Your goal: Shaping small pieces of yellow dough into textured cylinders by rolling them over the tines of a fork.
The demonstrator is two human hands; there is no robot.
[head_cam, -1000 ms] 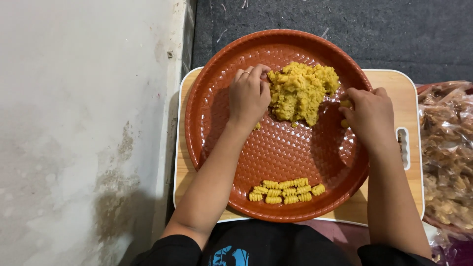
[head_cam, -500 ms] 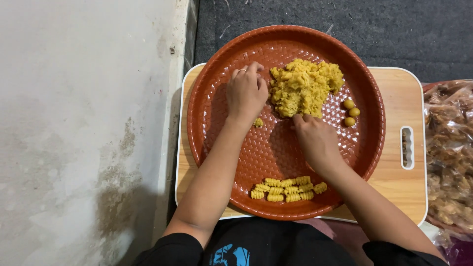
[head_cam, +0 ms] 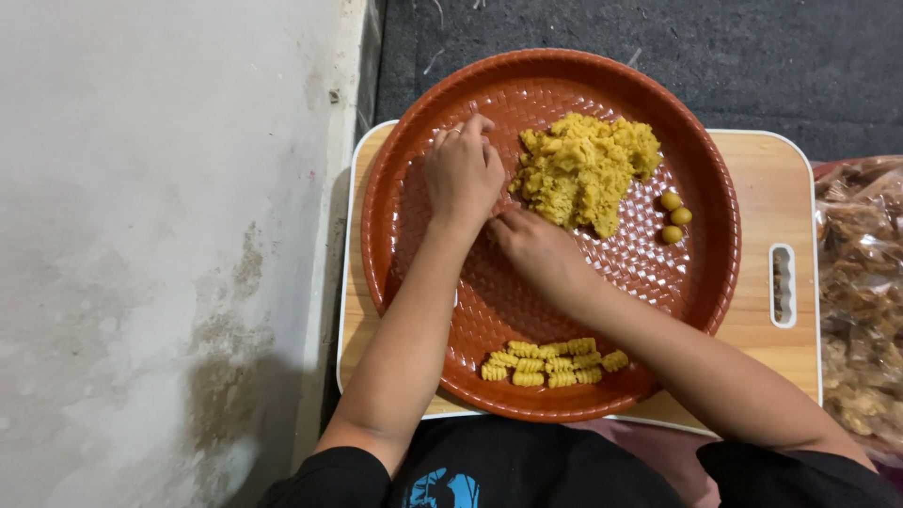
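Observation:
A round reddish-brown tray (head_cam: 696, 282) with a woven pattern rests on a wooden board (head_cam: 762, 216). A heap of yellow dough (head_cam: 583, 169) lies in its upper middle. Three small yellow dough balls (head_cam: 673, 216) sit to the right of the heap. Several ridged yellow dough pieces (head_cam: 550, 362) lie in rows near the tray's front rim. My left hand (head_cam: 463, 174) rests on the tray left of the heap, fingers curled. My right hand (head_cam: 531, 246) reaches across beneath it, fingertips at my left palm; whether it pinches a bit of dough is hidden.
A grey-white concrete floor (head_cam: 160, 254) fills the left side. Dark carpet (head_cam: 752, 66) lies beyond the board. A clear plastic bag of brown food (head_cam: 861, 292) sits at the right edge. The board has a slot handle (head_cam: 783, 285) on its right.
My right hand left the three balls at the tray's right and swept left across the tray to meet my left hand. My left hand stayed beside the dough heap.

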